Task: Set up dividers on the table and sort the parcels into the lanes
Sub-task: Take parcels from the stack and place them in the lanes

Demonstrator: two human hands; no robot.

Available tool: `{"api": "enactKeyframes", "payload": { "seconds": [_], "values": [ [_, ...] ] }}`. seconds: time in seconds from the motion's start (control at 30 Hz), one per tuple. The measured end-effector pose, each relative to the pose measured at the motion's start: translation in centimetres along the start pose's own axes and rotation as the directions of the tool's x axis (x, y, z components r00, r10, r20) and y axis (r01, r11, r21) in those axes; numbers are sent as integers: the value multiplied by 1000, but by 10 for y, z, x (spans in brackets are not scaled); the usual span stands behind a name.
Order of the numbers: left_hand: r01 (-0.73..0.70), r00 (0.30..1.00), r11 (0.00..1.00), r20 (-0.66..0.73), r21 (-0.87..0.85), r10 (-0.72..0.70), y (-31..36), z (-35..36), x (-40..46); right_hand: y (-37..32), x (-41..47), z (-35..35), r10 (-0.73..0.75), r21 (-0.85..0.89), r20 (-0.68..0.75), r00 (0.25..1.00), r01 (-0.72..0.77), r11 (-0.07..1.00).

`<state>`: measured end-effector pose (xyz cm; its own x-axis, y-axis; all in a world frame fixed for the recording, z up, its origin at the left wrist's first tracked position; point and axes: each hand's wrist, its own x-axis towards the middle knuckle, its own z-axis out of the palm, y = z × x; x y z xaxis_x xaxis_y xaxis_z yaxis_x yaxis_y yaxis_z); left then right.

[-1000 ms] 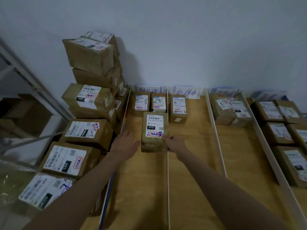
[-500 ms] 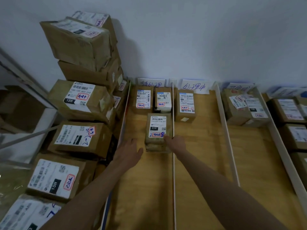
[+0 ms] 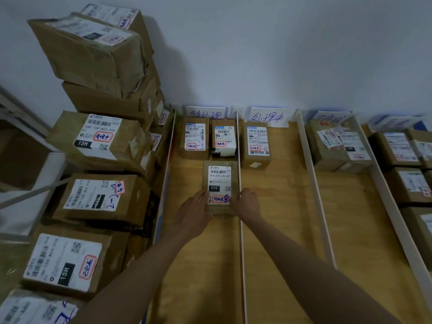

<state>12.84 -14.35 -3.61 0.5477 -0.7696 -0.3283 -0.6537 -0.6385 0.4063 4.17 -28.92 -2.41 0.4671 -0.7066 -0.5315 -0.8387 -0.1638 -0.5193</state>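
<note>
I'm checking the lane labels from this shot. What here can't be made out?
- Third lane sign, head view: blurred, lower part hidden by a parcel.
- Far right sign: blurred.
- Bottom-left parcel: cut by the frame edge.
- Small print on the held parcel: too small.

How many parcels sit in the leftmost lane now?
3: two side by side at the far end, left parcel and right parcel; a third parcel nearer, between both hands.
</note>
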Motion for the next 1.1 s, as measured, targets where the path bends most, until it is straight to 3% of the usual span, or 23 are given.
{"api": "enactKeyframes", "payload": {
  "seconds": [0.4,0.7,0.87,1.1],
  "values": [
    [8,998,999,-58,49,-5,3,2,25,0,11,-7,-216,-107,24,976,217,970],
    [-38,996,989,-74,145,50,-2,-17,21,-4,-9,-23,-246,-139,-39,969,238,961],
    [8,987,963,-159,268,36,10,-50,-8,-3,-50,-52,-336,-353,-145,931,269,896],
    [35,968,934,-244,356,57,26,-84,-93,4,-133,-72,-470,-479,-218,855,326,815]
  ]
}}
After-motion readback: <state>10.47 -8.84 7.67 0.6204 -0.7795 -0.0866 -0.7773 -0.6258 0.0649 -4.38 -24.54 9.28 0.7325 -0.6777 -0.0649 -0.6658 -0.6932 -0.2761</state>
